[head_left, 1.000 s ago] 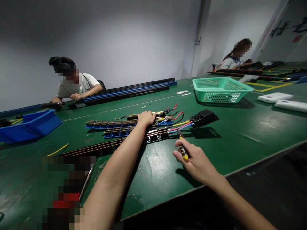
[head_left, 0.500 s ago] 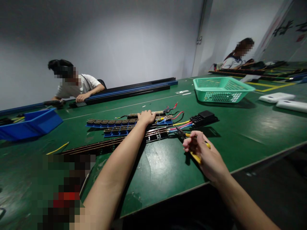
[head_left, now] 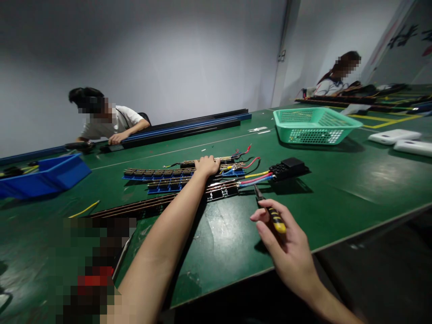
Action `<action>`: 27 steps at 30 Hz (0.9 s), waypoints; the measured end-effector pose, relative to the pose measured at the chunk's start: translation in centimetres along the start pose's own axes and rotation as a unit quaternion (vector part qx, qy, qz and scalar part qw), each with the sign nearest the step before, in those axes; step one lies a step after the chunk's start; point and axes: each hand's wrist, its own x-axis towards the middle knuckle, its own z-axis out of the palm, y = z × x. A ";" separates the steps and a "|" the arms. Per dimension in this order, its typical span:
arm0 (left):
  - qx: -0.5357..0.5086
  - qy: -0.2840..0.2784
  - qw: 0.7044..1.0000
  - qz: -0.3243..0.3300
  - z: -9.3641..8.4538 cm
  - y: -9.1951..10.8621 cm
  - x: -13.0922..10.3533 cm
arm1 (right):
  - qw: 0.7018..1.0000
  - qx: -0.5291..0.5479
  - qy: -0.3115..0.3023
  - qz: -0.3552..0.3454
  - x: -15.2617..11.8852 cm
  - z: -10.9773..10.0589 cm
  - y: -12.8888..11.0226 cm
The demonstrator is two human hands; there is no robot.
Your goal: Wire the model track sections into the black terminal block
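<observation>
Presently, pliers (head_left: 277,221) held above table (head_left: 232,245), toward its near edge; tips close to coloured wires (head_left: 254,181), contact unclear. Right grip (head_left: 290,240) curled loosely around the handles. Left grip (head_left: 206,166) lies across metal-lined strips (head_left: 148,204), mid-table; fingertips partly obscured, closure cannot be told. Wires join black box (head_left: 289,168). Toward far edge: green basket (head_left: 315,136); further left, blue bin (head_left: 64,177).
</observation>
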 end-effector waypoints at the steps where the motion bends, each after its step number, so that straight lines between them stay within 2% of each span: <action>1: -0.001 0.001 1.000 -0.001 0.0 0.0 0.0 | 0.999 -0.010 -0.020 -0.027 -0.2 0.0 -0.2; 3: -0.002 0.004 1.000 -0.003 0.2 -0.1 0.1 | 0.996 0.002 -0.062 -0.063 0.4 -0.2 -0.9; 5: -0.002 0.005 1.000 -0.003 0.3 -0.1 0.2 | 0.992 0.046 -0.104 -0.061 2.3 -0.3 -1.7; 9: -0.007 0.009 1.000 -0.002 0.4 0.0 0.2 | 0.978 0.124 -0.167 0.033 8.2 0.8 -3.2; 11: -0.009 0.009 1.000 -0.005 0.2 0.0 0.1 | 0.970 0.129 -0.187 0.085 10.8 1.8 -3.1; 13: -0.007 0.005 1.000 -0.008 0.0 0.1 -0.1 | 0.968 0.118 -0.197 0.102 12.7 2.8 -2.3; 15: 0.000 -0.002 1.000 -0.006 -0.3 0.2 -0.4 | 0.972 0.083 -0.207 0.075 13.8 3.6 -1.3; 18: 0.004 -0.011 1.000 0.000 -0.5 0.2 -0.6 | 0.970 -0.007 -0.243 -0.001 14.4 4.3 -0.1; 20: -0.001 -0.013 1.000 0.001 -0.5 0.2 -0.5 | 0.961 -0.073 -0.262 -0.049 14.3 4.4 0.1; 24: -0.006 -0.005 1.000 -0.006 -0.1 0.1 0.0 | 0.943 -0.164 -0.258 -0.134 13.9 4.3 -0.3; 27: -0.004 -0.004 1.000 -0.005 0.0 0.0 0.1 | 0.945 -0.145 -0.266 -0.125 13.6 4.2 -0.4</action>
